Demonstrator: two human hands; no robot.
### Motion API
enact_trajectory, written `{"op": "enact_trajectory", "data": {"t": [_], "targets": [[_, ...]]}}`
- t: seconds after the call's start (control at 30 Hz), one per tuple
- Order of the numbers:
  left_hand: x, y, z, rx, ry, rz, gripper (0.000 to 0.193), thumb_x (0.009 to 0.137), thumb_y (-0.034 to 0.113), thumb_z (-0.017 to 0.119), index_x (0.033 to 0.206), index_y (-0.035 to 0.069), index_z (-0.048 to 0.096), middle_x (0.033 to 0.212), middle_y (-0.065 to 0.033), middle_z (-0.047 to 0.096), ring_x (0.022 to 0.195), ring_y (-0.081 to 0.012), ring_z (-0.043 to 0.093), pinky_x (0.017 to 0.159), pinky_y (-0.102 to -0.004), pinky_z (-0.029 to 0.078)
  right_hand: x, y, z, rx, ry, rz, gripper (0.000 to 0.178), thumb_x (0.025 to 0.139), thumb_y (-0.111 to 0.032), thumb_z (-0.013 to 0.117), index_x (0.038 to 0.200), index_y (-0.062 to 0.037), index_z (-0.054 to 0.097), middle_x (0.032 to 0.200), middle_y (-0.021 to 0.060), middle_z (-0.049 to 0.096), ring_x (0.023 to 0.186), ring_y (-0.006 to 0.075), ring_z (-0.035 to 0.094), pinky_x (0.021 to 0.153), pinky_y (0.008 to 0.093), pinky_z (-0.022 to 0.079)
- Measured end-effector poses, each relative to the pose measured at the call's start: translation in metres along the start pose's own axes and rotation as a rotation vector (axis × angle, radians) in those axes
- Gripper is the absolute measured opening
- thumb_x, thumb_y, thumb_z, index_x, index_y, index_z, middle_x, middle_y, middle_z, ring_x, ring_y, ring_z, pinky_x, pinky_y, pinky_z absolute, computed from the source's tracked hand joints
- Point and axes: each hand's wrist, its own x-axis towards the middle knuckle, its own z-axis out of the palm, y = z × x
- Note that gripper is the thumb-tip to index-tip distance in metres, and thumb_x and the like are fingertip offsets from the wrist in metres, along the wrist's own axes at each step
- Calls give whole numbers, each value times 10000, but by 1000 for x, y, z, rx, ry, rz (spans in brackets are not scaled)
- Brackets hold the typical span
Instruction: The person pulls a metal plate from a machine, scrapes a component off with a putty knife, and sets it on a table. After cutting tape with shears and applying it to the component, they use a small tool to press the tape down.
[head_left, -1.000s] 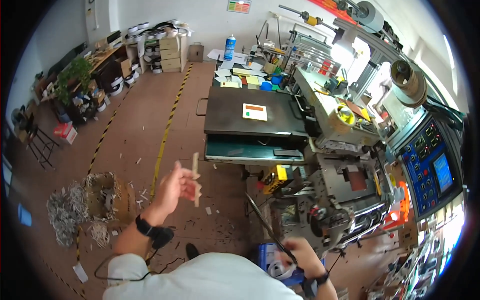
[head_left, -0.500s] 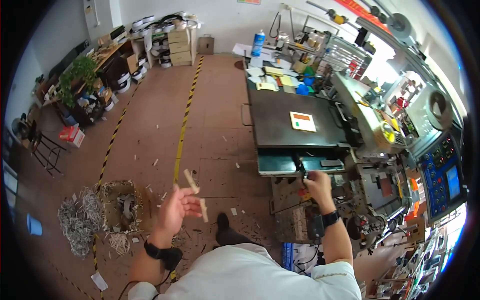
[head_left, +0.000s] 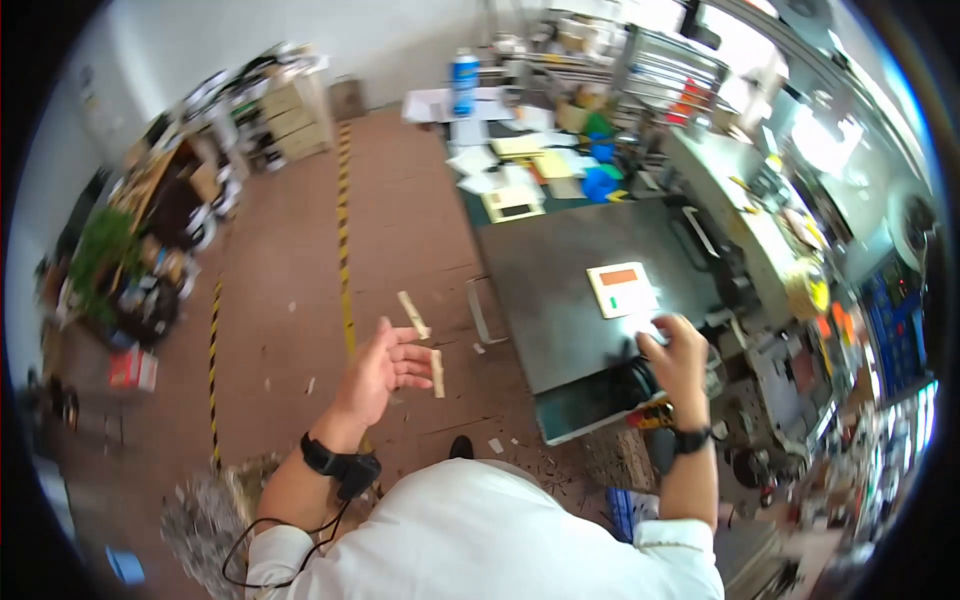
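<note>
Left grip (head_left: 378, 380) is hovering above the reddish-brown floor (head_left: 415, 235), thumb standing apart from loosely extended fingers. Short flat tan strip (head_left: 412, 314) is angling up from its index fingertip; second flat tan strip (head_left: 438, 374) is hanging at its lower fingertips. Can't tell if fingers are clamping either. Right grip (head_left: 682, 358) is hovering over the dark smooth tabletop (head_left: 540, 300), white square card with orange rectangle (head_left: 622, 290) lying just beyond it; blurred dark object (head_left: 630, 380) is showing beside it, hold unclear.

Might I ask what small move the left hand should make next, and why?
Probably ease the left hand rightward toward the dark tabletop, since the pale strips at its fingers are beyond the tabletop's edge, while the right hand is near the pale card.
</note>
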Motion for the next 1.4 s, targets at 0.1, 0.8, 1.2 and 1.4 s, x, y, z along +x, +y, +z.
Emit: {"op": "enact_trajectory", "data": {"t": [0.1, 0.8, 1.2, 1.4], "targets": [[55, 28, 7, 49, -101, 18, 786, 1055, 606, 333, 1374, -100, 469, 1129, -223, 676, 976, -274, 694, 845, -383, 571, 30, -2, 44, -359, 308, -269, 512, 720, -297, 859, 1044, 17, 619, 1008, 192, 665, 953, 347, 640, 858, 427, 508], [327, 79, 64, 108, -883, -364, 697, 1088, 541, 287, 1378, -57, 493, 1133, -188, 678, 995, -257, 693, 858, -368, 572, 67, -26, 68, -109, 160, 262, 140, 947, -121, 624, 999, -31, 718, 854, 178, 692, 729, 358, 663, 688, 384, 543], [342, 64, 106, 100, -1066, -491, 648, 1101, 498, 289, 1375, -60, 470, 1120, -178, 675, 972, -228, 695, 856, -353, 577, 50, -98, 79, -125, 348, 419, 157, 933, -94, 656, 1059, -41, 734, 892, 122, 694, 759, 239, 677, 675, 331, 544], [317, 61, 125, 73, -1108, -562, 648, 1102, 498, 282, 1372, -63, 460, 1115, -177, 673, 960, -219, 697, 854, -349, 581, 46, -113, 88, 439, 365, 600, 197, 954, -114, 659, 1093, 12, 719, 877, 75, 725, 698, 116, 652, 629, 274, 535]]}}
